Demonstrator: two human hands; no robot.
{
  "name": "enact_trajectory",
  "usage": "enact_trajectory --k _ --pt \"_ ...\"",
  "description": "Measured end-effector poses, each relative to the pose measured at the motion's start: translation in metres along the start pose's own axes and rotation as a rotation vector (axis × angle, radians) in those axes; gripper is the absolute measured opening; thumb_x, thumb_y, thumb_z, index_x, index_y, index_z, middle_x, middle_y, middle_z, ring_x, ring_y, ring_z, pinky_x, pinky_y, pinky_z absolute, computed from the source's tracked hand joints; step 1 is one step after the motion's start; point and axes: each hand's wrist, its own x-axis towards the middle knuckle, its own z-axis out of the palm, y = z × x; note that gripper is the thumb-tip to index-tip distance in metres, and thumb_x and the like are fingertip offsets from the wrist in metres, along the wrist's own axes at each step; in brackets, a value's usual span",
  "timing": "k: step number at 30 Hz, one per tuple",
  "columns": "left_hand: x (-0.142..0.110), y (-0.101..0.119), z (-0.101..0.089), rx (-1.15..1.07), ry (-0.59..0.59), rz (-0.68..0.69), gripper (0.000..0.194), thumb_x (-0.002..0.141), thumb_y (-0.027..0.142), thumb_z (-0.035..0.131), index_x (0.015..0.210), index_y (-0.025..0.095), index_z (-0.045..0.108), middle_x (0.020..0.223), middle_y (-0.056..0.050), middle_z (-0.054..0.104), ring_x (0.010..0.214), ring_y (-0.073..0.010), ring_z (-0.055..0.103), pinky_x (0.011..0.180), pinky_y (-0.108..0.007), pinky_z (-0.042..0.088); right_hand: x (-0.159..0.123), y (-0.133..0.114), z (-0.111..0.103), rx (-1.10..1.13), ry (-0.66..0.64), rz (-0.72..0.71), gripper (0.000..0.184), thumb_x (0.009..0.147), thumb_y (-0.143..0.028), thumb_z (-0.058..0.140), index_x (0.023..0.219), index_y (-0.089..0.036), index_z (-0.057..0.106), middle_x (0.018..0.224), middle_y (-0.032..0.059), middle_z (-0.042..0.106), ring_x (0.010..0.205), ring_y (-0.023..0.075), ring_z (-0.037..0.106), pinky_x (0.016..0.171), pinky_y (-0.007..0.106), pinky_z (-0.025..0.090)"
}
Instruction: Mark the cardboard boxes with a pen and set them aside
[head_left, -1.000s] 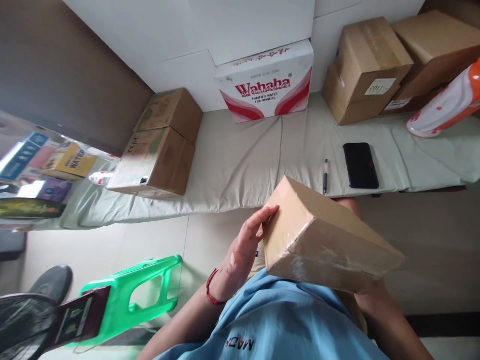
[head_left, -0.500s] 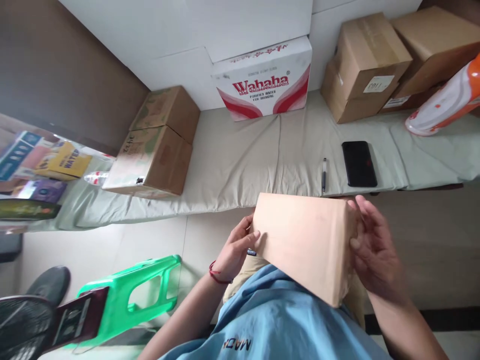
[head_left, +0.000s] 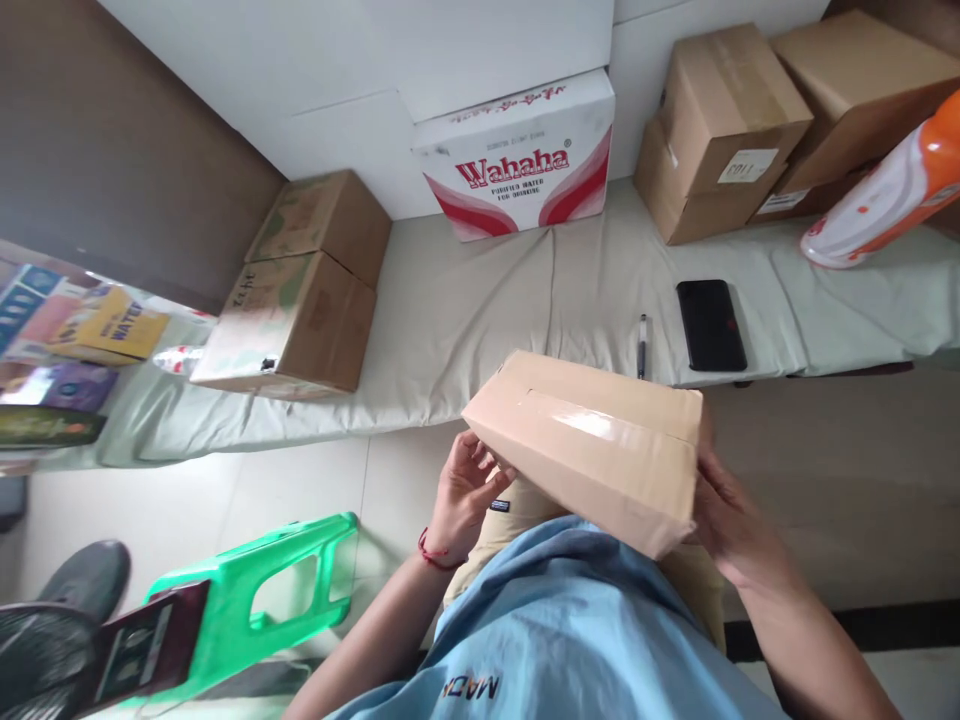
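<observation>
A plain cardboard box (head_left: 585,440) is held tilted in front of my blue shirt, between both hands. Shiny clear tape runs along its upward face. My left hand (head_left: 472,485), with a red string on the wrist, has its curled fingers at the box's lower left edge. At the opposite end, my right hand (head_left: 724,510) grips the box, its fingertips partly hidden behind it. Just beyond the box, a pen (head_left: 642,345) lies on the cloth-covered table (head_left: 495,320) beside a black phone (head_left: 712,325).
Stacked cartons (head_left: 300,290) stand at the table's left, a Wahaha carton (head_left: 525,165) at the back, and more cartons (head_left: 731,120) at the right near an orange-and-white can (head_left: 885,190). A green stool (head_left: 247,600) and a fan (head_left: 45,655) are at the lower left.
The box has turned in my hands: a broad plain face was up before, and a taped face shows now. My right hand has moved from open fingers beside the end to gripping it.
</observation>
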Motion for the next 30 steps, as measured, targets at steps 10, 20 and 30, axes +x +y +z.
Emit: enact_trajectory --k 10,20,30 --pt "0.000 0.015 0.010 -0.138 -0.101 -0.015 0.037 0.083 0.050 0.091 0.102 0.023 0.074 0.097 -0.001 0.068 0.088 -0.0165 0.061 0.083 -0.027 0.053 0.000 0.007 -0.023 0.175 0.127 0.012 0.076 0.076 -0.064 0.096 0.145 -0.041 0.073 0.150 0.0065 0.075 0.132 0.0377 0.075 0.102 0.052 0.069" --pt "-0.003 0.016 -0.024 -0.061 0.026 -0.014 0.057 0.080 0.057 0.097 0.124 0.025 0.080 0.127 -0.009 0.080 0.120 -0.0263 0.074 0.104 -0.033 0.059 0.030 -0.016 0.008 -0.095 -0.302 -0.340 0.075 0.091 -0.041 0.091 0.160 -0.044 0.061 0.173 0.0015 0.054 0.161 0.0280 0.052 0.131 0.045 0.048" --pt "0.026 0.007 -0.049 0.468 0.137 0.200 0.057 0.090 0.046 0.087 0.139 0.026 0.067 0.142 -0.012 0.068 0.136 -0.0296 0.066 0.119 -0.049 0.056 0.148 -0.072 0.065 -0.894 0.030 -0.664 0.042 0.099 -0.030 0.070 0.139 -0.021 0.075 0.155 0.0171 0.067 0.141 0.0328 0.068 0.118 0.051 0.057"
